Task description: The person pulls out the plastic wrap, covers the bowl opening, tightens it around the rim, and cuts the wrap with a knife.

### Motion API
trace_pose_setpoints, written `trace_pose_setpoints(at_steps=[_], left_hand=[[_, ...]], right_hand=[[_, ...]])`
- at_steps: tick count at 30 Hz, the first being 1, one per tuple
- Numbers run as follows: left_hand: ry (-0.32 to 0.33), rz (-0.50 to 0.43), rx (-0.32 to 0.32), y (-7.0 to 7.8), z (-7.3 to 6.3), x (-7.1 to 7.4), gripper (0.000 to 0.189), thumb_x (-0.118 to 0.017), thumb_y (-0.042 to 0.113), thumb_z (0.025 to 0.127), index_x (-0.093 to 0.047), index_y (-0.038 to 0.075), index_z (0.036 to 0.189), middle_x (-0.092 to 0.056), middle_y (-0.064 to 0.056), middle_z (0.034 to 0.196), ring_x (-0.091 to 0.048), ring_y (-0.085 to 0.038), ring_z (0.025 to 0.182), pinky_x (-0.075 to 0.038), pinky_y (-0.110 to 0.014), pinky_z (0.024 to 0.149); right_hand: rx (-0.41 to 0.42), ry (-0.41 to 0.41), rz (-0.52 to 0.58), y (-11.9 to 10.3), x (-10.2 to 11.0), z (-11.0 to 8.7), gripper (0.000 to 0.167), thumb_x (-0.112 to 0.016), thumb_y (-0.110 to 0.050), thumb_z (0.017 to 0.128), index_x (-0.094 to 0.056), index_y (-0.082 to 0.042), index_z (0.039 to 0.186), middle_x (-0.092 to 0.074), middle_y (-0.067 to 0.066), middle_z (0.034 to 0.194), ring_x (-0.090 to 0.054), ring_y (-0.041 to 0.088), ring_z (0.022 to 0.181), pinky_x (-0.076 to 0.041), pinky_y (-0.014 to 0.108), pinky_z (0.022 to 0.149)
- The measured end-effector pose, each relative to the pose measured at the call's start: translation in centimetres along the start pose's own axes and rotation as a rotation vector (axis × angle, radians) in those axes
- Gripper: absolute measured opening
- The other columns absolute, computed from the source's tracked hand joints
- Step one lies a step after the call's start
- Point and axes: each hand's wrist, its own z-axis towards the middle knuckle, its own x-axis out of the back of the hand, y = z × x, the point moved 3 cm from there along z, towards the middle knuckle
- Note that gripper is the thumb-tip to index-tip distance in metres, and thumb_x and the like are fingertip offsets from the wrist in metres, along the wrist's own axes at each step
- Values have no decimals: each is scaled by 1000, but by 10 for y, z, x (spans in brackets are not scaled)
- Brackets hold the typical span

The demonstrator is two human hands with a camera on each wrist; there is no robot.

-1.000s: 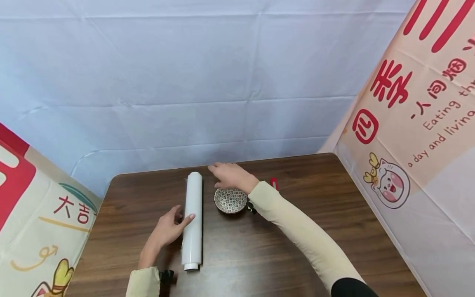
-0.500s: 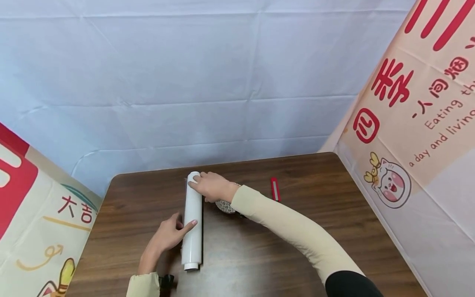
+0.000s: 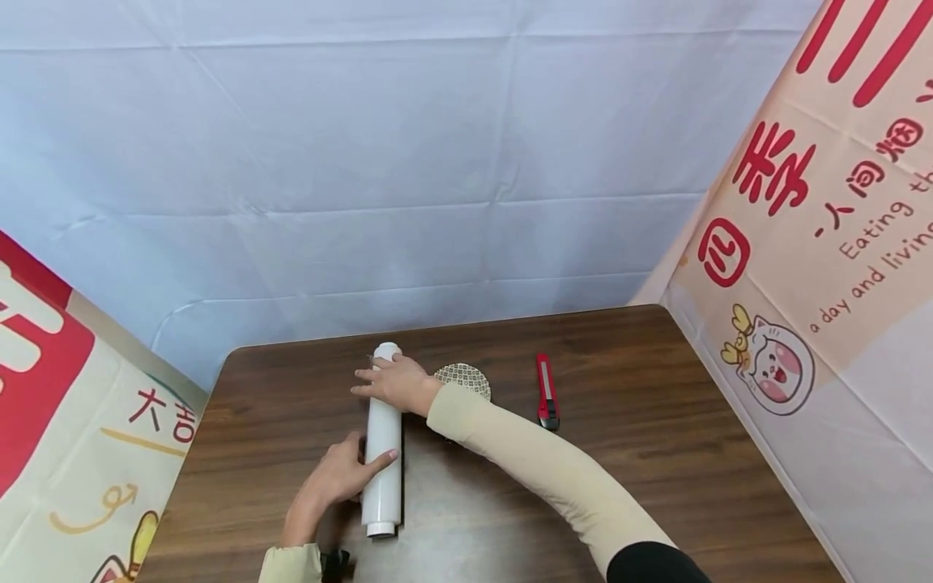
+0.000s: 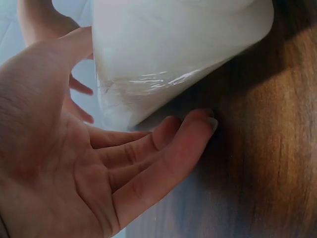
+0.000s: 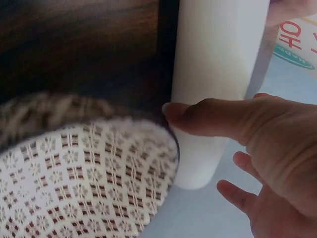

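Observation:
A white roll of cling film (image 3: 384, 429) lies lengthwise on the wooden table, left of the middle. My left hand (image 3: 338, 472) is at its near half, thumb laid on top and fingers along the left side. In the left wrist view those fingers (image 4: 148, 183) are loosely extended beneath the film's glossy edge. My right hand (image 3: 397, 383) reaches across to the far half, its fingers spread over the roll. The right wrist view has its thumb (image 5: 218, 116) resting on the roll's side. A patterned bowl (image 3: 468, 377) sits just right of that hand, partly hidden by the sleeve.
A red utility knife (image 3: 547, 393) lies on the table (image 3: 656, 421) to the right of the bowl. Behind the table hangs a pale cloth (image 3: 408, 178). Printed banners (image 3: 787, 267) stand along both sides.
My right hand has moved left from above the bowl onto the far half of the roll, uncovering the red utility knife. The left hand has stayed at the roll, shifting slightly.

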Motion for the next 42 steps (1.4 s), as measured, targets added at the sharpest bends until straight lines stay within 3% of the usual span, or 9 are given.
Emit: trace_pose_setpoints(at_steps=[8, 16, 28, 34, 42], left_hand=[[65, 152, -50, 5, 3, -2, 92, -70, 68, 91, -52, -3, 145, -75, -17, 114, -73, -24, 90, -60, -46, 79], [49, 116, -49, 7, 7, -6, 90, -75, 62, 90, -51, -6, 143, -74, -16, 107, -71, -20, 81, -59, -41, 71], [3, 53, -49, 10, 11, -7, 83, -77, 52, 92, -50, -10, 139, -70, -18, 110, -71, -22, 84, -59, -42, 72], [36, 74, -64, 12, 8, -6, 72, -79, 47, 91, -55, -7, 131, -70, -16, 103, -69, -22, 79, -57, -40, 67], [109, 181, -114, 9, 6, -4, 71, -80, 50, 89, -59, -5, 129, -73, -12, 98, -69, -20, 77, -55, -42, 68]], right_hand=[[33, -28, -27, -14, -2, 2, 66, -70, -35, 101, -39, -51, 158, -36, -20, 169, -37, 11, 155, -44, 37, 121], [11, -5, -51, -15, -6, -1, 52, -74, -38, 99, -56, -48, 147, -49, -22, 159, -39, 9, 152, -46, 34, 118], [-1, 19, -80, -19, -15, -3, 54, -72, -36, 101, -52, -42, 150, -48, -18, 160, -34, 14, 157, -44, 38, 121], [6, 34, -113, -24, -19, -5, 52, -69, -37, 103, -49, -41, 151, -46, -17, 161, -33, 14, 158, -44, 38, 120], [-13, 25, -126, -19, -21, -4, 57, -71, -37, 101, -46, -44, 152, -45, -19, 161, -35, 12, 155, -41, 38, 123]])
